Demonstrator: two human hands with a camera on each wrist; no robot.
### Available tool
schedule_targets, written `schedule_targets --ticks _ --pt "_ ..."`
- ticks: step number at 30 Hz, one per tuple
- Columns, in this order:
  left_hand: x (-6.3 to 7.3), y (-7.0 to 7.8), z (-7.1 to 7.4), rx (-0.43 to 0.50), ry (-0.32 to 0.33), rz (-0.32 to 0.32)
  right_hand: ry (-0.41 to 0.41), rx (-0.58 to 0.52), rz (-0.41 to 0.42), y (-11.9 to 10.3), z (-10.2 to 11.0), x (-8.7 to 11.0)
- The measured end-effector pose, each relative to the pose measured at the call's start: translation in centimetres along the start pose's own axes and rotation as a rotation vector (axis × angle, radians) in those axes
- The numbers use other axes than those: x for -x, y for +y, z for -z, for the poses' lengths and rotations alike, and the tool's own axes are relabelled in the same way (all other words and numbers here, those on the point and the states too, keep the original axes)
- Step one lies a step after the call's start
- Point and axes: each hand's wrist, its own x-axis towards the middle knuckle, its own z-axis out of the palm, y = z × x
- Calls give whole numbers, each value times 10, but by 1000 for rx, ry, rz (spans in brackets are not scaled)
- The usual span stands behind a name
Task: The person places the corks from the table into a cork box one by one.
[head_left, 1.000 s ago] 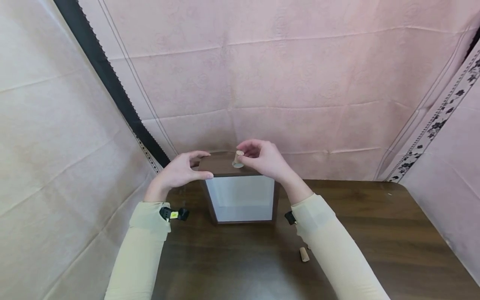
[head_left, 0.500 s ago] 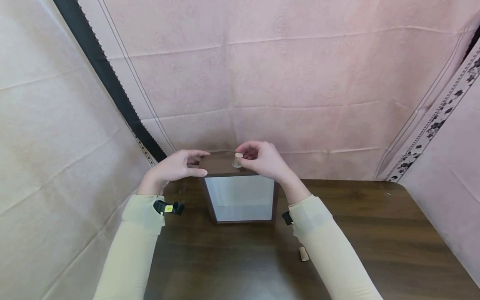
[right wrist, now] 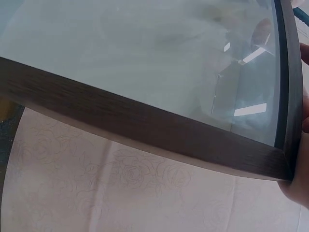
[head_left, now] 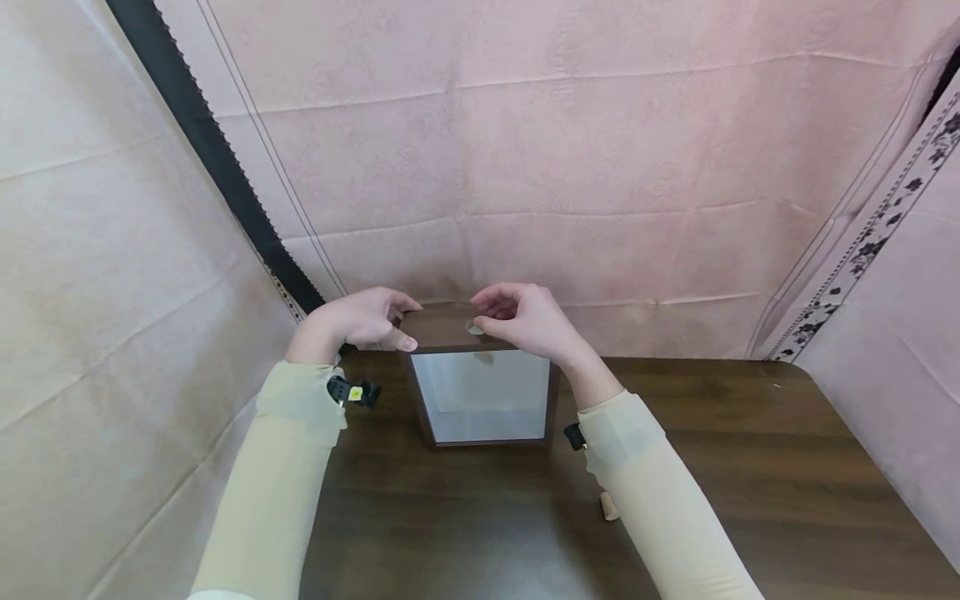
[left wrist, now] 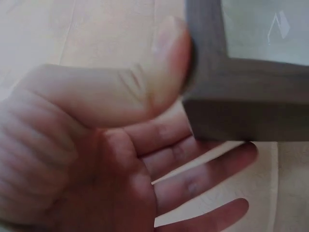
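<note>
A brown shadow box (head_left: 444, 330) with a clear front pane stands upright on the table. Its top has a round hole (head_left: 474, 327) with a pale rim. My left hand (head_left: 363, 318) holds the box's left upper edge, thumb at the front corner and fingers toward the back; the left wrist view shows the thumb against the frame (left wrist: 212, 77). Over the hole hovers my right hand (head_left: 528, 323), thumb and fingers apart, no cork visible between them. A blurred tan wine cork (head_left: 483, 357) shows behind the pane, just below the top.
Another wine cork (head_left: 609, 507) lies on the dark wooden table (head_left: 465, 525), close to the right sleeve (head_left: 652, 475). Pink cloth (head_left: 600, 167) hangs close behind the box, and pale cloth (head_left: 135, 292) closes off the left side.
The cork that my right hand held upright in the hole has dropped inside the box. My left hand loosened from the box's edge, then came back against its corner.
</note>
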Motion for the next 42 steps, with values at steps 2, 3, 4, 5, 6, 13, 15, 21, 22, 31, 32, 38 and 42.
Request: schedule_targets --ticks 2,3,4,5,6,13,15,21,22,31,32,38,42 --pt "1 5 1 -21 -1 16 0 0 5 0 0 0" --pt "1 8 1 -34 1 22 0 -1 7 0 0 0" --pt "2 11 1 -39 1 28 1 -2 6 0 0 0" --pt "3 14 2 -29 -4 36 2 -3 6 0 0 0" --pt "3 17 1 -27 -5 41 3 -4 5 0 1 0" --pt "2 28 -1 1 -10 59 6 -21 -3 1 4 3" --pt "1 28 -2 -8 -8 55 5 -24 -4 2 4 4" --pt "4 23 -2 -52 2 45 0 -26 16 2 2 4" --pt "4 21 -2 -55 4 43 0 -29 22 2 2 4" --pt "8 18 -3 -57 14 45 -13 -36 39 2 -1 2" --pt "9 18 -4 -52 12 46 -16 -34 40 2 -1 2" --pt "8 18 -2 -54 16 39 1 -33 79 3 0 4" --pt "8 19 -2 -57 21 36 47 -61 144 5 0 10"
